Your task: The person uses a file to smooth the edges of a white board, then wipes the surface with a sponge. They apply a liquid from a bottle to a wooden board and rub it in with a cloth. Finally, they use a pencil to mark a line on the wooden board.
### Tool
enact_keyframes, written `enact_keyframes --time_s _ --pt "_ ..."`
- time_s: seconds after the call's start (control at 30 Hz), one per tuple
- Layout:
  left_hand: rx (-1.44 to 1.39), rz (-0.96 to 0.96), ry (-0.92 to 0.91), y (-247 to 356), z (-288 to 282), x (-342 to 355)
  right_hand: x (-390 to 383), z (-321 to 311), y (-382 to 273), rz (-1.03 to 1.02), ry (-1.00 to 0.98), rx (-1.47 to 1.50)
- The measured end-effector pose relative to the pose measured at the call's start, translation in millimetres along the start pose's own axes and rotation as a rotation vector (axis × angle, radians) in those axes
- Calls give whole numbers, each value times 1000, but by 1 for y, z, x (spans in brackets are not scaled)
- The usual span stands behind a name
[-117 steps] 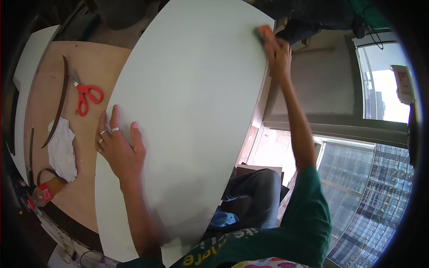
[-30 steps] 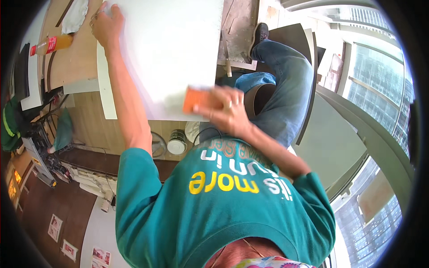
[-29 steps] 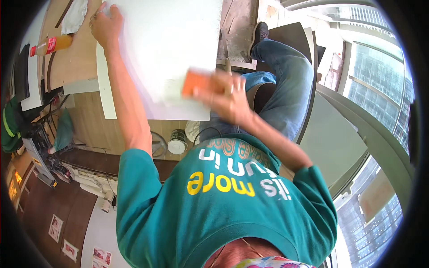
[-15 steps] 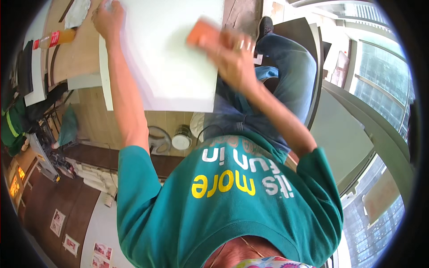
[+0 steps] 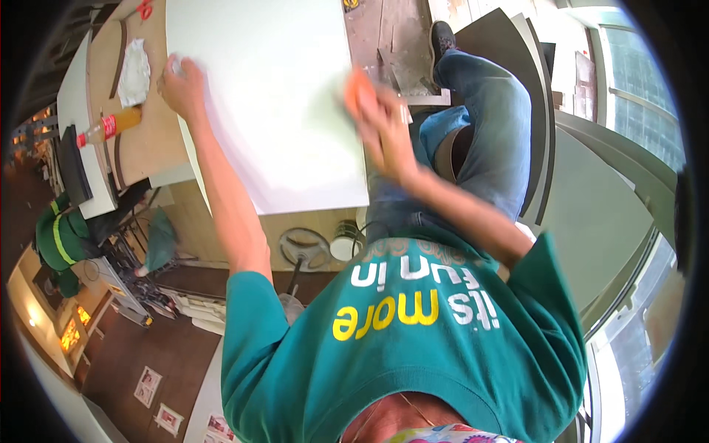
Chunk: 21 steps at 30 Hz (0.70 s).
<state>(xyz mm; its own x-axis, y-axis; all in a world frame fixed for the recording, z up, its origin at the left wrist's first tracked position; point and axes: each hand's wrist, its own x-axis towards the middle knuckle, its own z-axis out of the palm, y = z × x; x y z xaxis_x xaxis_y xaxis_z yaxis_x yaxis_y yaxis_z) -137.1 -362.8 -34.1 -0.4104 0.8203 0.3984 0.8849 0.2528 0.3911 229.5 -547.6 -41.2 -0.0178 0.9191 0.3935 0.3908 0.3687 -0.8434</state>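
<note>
A large white panel lies in front of me, its near edge toward my lap. My right hand is closed around an orange hand-sized block, blurred by motion, at the panel's right edge. Whether the block touches the panel cannot be made out. My left hand is at the panel's left edge, fingers curled in; a small whitish bit shows at the fingertips, too small to name.
Left of the panel, a brown board carries a crumpled white cloth, a bottle of orange drink and red-handled scissors. A bucket stands below the near edge. Grey sheets lean at right. Another person is at far left.
The orange block in my right hand has moved rightward across the panel to its right edge. My left hand stays at the left edge. The whole view has shifted, showing more at the top.
</note>
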Motion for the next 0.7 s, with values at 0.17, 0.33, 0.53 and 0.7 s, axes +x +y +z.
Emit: enact_keyframes --time_s 0.17,0.33,0.53,0.7 --pt "129 -4 14 -1 -18 -13 -56 -39 -35 13 -263 78" --pt "90 607 -126 45 -23 -60 108 9 57 199 101 24" --pt "20 714 -516 160 -31 -129 161 -62 53 217 265 29" --pt "-17 815 -377 211 81 0 168 -64 64 273 330 80"
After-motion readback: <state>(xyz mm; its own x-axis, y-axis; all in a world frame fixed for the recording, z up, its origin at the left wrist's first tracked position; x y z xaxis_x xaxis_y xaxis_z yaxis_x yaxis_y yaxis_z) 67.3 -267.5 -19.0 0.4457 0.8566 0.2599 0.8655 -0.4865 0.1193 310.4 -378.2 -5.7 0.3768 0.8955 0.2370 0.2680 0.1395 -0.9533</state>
